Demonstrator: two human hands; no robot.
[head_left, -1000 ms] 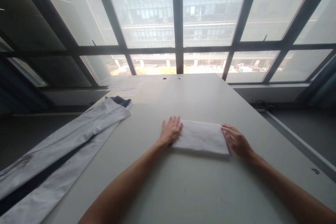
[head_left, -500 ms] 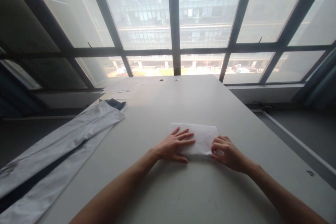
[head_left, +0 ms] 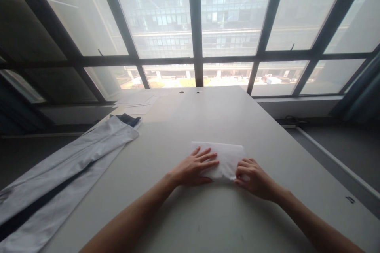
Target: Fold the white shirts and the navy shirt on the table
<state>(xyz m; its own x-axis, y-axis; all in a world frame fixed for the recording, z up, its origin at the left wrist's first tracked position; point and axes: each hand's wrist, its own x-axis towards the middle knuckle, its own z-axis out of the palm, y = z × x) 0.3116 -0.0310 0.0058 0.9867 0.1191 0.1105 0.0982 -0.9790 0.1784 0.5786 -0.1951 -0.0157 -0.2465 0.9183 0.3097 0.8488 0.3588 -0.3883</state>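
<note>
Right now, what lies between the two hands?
Part of the white cloth lies between the left hand and right hand, in the head view.

Left hand: your left hand [head_left: 194, 169] is bare, with 5 digits in view, the fingers [head_left: 209, 163] slender and tapering to rounded tips, the thumb [head_left: 205, 180] shorter.
Right hand: your right hand [head_left: 255, 178] is bare too, its knuckles rounded, some of its digits partly hidden.
Nails: too small for you to make out their shape.
Wrists: your left wrist [head_left: 172, 178] and right wrist [head_left: 283, 193] are both bare and narrower than the arms behind them.
Forearms: your left forearm [head_left: 133, 217] and right forearm [head_left: 317, 221] are uncovered, smooth in outline, widening away from the wrists.
</note>
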